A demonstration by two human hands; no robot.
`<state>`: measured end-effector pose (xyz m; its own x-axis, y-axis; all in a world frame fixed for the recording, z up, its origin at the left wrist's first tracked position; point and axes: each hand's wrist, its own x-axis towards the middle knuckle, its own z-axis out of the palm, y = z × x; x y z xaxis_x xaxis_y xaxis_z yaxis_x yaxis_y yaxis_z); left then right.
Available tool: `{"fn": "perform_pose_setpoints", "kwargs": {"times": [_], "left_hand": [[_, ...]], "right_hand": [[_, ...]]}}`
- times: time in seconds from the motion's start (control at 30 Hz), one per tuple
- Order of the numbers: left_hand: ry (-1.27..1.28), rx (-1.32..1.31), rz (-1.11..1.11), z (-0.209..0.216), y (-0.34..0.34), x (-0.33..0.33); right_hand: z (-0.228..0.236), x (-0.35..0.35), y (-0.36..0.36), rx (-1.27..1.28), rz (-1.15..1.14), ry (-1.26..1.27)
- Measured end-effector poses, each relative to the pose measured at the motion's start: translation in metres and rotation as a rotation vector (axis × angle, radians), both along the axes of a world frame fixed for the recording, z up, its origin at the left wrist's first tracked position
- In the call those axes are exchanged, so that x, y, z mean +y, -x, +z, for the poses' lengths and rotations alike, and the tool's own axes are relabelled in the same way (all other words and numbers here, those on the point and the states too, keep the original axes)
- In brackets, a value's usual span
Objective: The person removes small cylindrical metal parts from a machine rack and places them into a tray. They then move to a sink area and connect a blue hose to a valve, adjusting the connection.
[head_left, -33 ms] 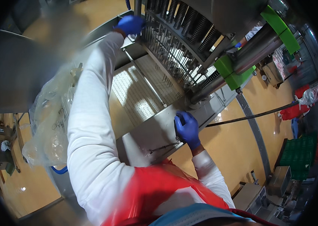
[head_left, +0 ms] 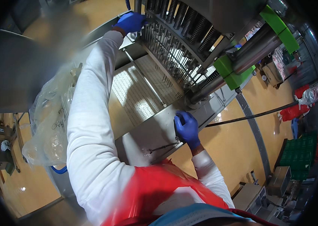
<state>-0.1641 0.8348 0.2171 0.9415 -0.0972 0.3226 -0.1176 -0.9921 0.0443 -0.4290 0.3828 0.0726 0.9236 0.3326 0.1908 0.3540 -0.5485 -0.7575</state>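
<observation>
Left hand (head_left: pixel 130 22), blue-gloved, reaches far up to the needle rack (head_left: pixel 174 56) of the steel machine; fingers curled at its corner, what they grip is hidden. Right hand (head_left: pixel 186 128) closes around a thin dark metal rod (head_left: pixel 162 147) on the steel ledge (head_left: pixel 147 135), rod mostly hidden under the glove. Rod's long axis runs lower-left to upper-right, free end pointing left; a crumpled clear plastic bag (head_left: pixel 50 124) hangs beside the left sleeve.

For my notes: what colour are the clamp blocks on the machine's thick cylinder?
Bright green clamp blocks, clearest in the head view.
</observation>
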Motion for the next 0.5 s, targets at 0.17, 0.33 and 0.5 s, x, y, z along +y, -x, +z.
{"fn": "perform_pose_setpoints", "kwargs": {"times": [0.17, 0.33, 0.5], "left_hand": [[0.069, -0.047, 0.117, -0.053, 0.026, -0.005], [-0.055, -0.106, 0.123, -0.008, 0.039, 0.006], [-0.178, -0.112, 0.006, 0.007, 0.025, 0.006]], "right_hand": [[-0.003, 0.0, 0.0, -0.04, 0.034, -0.009], [-0.011, -0.001, -0.011, -0.13, 0.074, -0.001], [-0.005, 0.004, -0.008, -0.076, 0.056, -0.023]]}}
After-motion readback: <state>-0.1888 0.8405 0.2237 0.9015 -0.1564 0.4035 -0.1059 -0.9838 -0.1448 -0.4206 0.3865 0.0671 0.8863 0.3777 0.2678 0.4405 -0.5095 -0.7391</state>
